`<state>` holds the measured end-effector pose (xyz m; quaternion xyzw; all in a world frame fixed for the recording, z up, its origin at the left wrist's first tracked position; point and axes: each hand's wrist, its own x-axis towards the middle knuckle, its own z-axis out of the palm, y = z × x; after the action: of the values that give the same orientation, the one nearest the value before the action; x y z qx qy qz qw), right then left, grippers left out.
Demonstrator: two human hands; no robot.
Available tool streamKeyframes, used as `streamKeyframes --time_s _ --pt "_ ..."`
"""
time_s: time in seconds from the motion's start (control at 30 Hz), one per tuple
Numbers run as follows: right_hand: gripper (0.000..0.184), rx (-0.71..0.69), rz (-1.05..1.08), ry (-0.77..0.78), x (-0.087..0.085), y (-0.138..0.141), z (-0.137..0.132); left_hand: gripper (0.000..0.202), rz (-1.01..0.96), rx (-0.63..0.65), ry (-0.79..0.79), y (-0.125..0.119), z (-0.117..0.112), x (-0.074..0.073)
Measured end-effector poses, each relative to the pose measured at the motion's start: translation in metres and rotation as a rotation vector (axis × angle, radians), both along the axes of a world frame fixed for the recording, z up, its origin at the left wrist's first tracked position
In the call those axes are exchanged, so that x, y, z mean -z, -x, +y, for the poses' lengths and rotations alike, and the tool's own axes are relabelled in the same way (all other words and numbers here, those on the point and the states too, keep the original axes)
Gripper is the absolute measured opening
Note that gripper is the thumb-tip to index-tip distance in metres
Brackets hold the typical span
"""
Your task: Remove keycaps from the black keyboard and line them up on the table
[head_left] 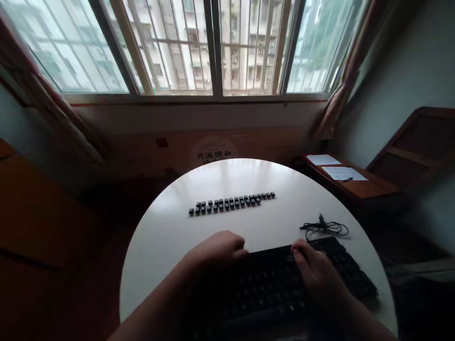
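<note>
Matt black plastic under my hands, on a glossy white tabletop.

The keyboard (pixel 270 284) I touch looks like dull black plastic, its keys barely catching light, and the loose keycaps (pixel 231 202) lined up further out have the same dark plastic look with a faint sheen. The round table (pixel 167 237) is smooth and glossy white, mirroring the window in pale streaks. The cable (pixel 325 228) is thin black rubbery cord. The side desk (pixel 359 188) is polished reddish-brown wood, with flat white paper sheets (pixel 336 166) on it. The curtains (pixel 343 80) are soft folded cloth; the window (pixel 213 47) is clear glass behind metal bars.
</note>
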<state>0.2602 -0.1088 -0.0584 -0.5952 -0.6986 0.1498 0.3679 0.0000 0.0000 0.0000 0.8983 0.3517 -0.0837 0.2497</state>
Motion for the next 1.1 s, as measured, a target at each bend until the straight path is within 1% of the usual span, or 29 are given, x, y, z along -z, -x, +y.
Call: streamKeyframes --time_s 0.07,0.17,0.23,0.33,0.4,0.47,0.63,0.77,0.9,0.97,1.03,1.1 --pt "0.023 -0.047 -0.029 0.032 0.001 0.001 -0.002 0.031 0.004 -0.003 0.0 -0.002 -0.001 -0.003" --pt "0.024 -0.068 -0.039 0.049 0.0 0.001 -0.004 0.03 0.007 -0.008 0.008 -0.003 -0.001 -0.005" --pt "0.025 -0.036 -0.019 0.032 -0.002 0.001 -0.004 0.03 0.006 -0.013 0.016 -0.003 -0.001 -0.004" --pt "0.027 0.062 0.051 0.015 -0.002 -0.003 -0.005 0.029 0.006 -0.017 0.019 -0.003 -0.001 -0.003" --pt "0.028 0.105 0.111 0.037 0.001 -0.006 -0.005 0.029 0.005 -0.014 0.021 -0.003 -0.001 -0.003" --pt "0.029 0.116 0.178 0.068 0.004 -0.008 -0.005 0.029 0.0 -0.013 0.026 -0.003 -0.001 -0.003" --pt "0.029 0.086 0.346 0.135 0.013 -0.011 -0.004 0.028 -0.005 -0.022 0.039 -0.003 -0.001 -0.003" --pt "0.026 0.079 0.439 0.168 0.015 -0.011 -0.003 0.028 -0.002 -0.013 0.028 -0.003 -0.001 -0.004" --pt "0.022 0.194 0.726 0.154 0.014 -0.012 0.0 0.028 -0.009 -0.005 0.025 -0.003 -0.001 -0.004" --pt "0.022 0.216 0.81 0.148 0.015 -0.013 0.002 0.028 -0.006 -0.005 0.02 -0.002 -0.001 -0.004" --pt "0.022 0.184 0.766 0.14 0.02 -0.014 0.003 0.027 -0.002 -0.003 0.016 -0.002 -0.001 -0.004" --pt "0.023 0.152 0.667 0.116 0.024 -0.016 0.003 0.027 0.0 -0.004 0.016 -0.002 -0.001 -0.004"
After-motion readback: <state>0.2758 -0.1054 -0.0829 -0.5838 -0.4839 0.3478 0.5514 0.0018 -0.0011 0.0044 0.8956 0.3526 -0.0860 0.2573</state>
